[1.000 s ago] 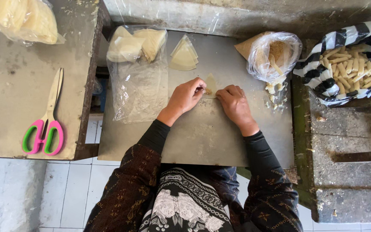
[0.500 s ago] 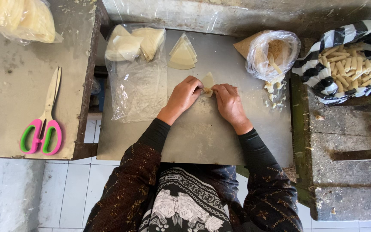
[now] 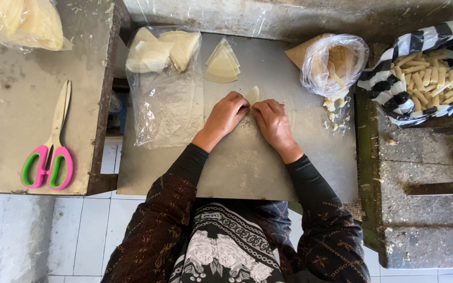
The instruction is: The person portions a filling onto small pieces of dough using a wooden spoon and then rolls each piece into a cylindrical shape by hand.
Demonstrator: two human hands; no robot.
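Note:
My left hand (image 3: 227,116) and my right hand (image 3: 272,122) meet at the middle of a grey metal board (image 3: 247,167), fingers curled over a pale pastry sheet (image 3: 252,94). Only the sheet's far tip shows beyond my fingers. Both hands press on it together. A small stack of triangular pastry sheets (image 3: 222,64) lies just beyond my hands.
A clear bag with more pale sheets (image 3: 161,50) lies at the left of the board. A plastic bag of crumbs (image 3: 334,63) sits at the right. A striped cloth holds several finished rolls (image 3: 423,78). Pink and green scissors (image 3: 51,152) lie on the left table.
My hands have drawn closer together over the sheet, and its tip now sticks out beyond my fingers.

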